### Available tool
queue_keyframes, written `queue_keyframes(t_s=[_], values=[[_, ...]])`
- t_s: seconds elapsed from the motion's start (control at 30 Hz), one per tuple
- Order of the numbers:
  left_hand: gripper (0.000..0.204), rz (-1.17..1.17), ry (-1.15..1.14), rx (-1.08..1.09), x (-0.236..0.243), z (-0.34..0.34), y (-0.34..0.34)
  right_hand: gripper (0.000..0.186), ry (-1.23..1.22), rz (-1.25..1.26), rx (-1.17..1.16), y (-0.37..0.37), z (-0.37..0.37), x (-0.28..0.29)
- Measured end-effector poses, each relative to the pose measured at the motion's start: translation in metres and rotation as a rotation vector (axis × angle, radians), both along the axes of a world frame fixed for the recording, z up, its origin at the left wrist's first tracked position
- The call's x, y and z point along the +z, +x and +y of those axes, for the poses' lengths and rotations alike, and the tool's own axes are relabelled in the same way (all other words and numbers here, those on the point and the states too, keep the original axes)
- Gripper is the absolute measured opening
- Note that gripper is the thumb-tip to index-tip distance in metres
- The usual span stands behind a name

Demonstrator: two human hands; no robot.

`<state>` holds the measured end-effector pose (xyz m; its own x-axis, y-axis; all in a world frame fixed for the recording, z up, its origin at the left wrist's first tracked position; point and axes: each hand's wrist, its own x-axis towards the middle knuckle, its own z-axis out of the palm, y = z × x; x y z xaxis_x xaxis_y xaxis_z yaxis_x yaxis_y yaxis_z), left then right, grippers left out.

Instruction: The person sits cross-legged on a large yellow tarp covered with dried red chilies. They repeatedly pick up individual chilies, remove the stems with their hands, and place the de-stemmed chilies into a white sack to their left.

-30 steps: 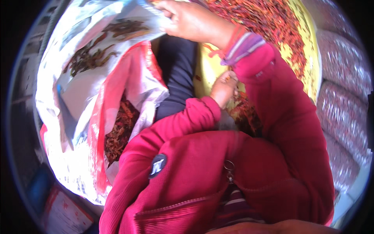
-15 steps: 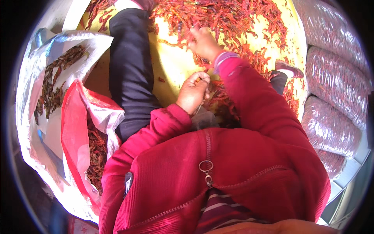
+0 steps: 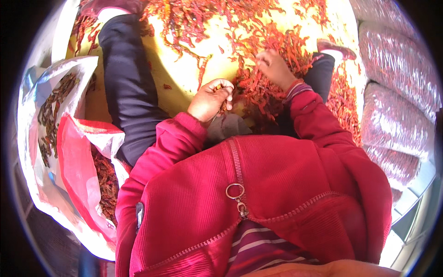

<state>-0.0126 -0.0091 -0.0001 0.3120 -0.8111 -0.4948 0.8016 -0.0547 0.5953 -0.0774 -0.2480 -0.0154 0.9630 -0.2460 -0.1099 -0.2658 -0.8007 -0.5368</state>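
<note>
Two bare hands appear in the head view; use the loose heap of wrinkled red dried chillies (image 3: 251, 91) on the bright yellow sheet (image 3: 177, 74) as the reference. The left hand (image 3: 207, 102) is positioned just left of the heap, thumb and fingers curled closed around small brownish-red chilli pieces (image 3: 220, 87). The right hand (image 3: 273, 68) is at the heap's upper right, fingers drawn narrowly together; whether they grip a chilli cannot be told.

Well left of the heap: a red-and-white plastic bag (image 3: 78, 147) containing dark red chillies (image 3: 105, 187) and, farther left, a white sack (image 3: 46, 198) containing brownish chillies (image 3: 55, 111). Right of the heap: clear plastic bags (image 3: 392, 55), packed and stacked.

Step in hand, as judged: hand-picking chillies from the heap. Next move, as judged: calls for a light fingertip pinch, without loosening the left hand's hold.
</note>
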Motion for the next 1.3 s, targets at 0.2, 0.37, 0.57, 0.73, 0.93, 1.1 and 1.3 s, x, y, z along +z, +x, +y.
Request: queue_keyframes(t_s=[0.2, 0.37, 0.57, 0.73, 0.93, 1.1, 1.3], values=[[0.009, -0.095, -0.173, -0.212, -0.007, -0.002, -0.004, 0.020, 0.163, -0.002, -0.224, -0.007, -0.039, -0.015], [0.009, -0.026, -0.033, -0.322, -0.004, -0.002, -0.002, 0.018, 0.092, -0.087, -0.146, 0.018, -0.028, -0.004], [0.009, -0.031, -0.056, -0.273, -0.013, -0.003, -0.005, 0.020, -0.150, 0.127, 0.085, 0.046, -0.019, -0.006], [0.008, -0.058, -0.046, -0.240, -0.015, -0.007, -0.005, 0.034, -0.458, 0.256, 0.192, 0.034, -0.013, -0.027], [0.008, -0.082, 0.019, -0.222, -0.010, -0.006, -0.005, 0.024, -0.212, 0.182, 0.154, 0.011, -0.022, -0.004], [0.008, -0.096, 0.056, -0.281, -0.004, -0.008, -0.005, 0.031, -0.327, 0.075, 0.118, 0.009, -0.011, 0.009], [0.008, -0.113, 0.002, -0.318, -0.010, -0.010, -0.005, 0.044, -0.361, 0.040, 0.519, 0.064, 0.073, -0.015]])
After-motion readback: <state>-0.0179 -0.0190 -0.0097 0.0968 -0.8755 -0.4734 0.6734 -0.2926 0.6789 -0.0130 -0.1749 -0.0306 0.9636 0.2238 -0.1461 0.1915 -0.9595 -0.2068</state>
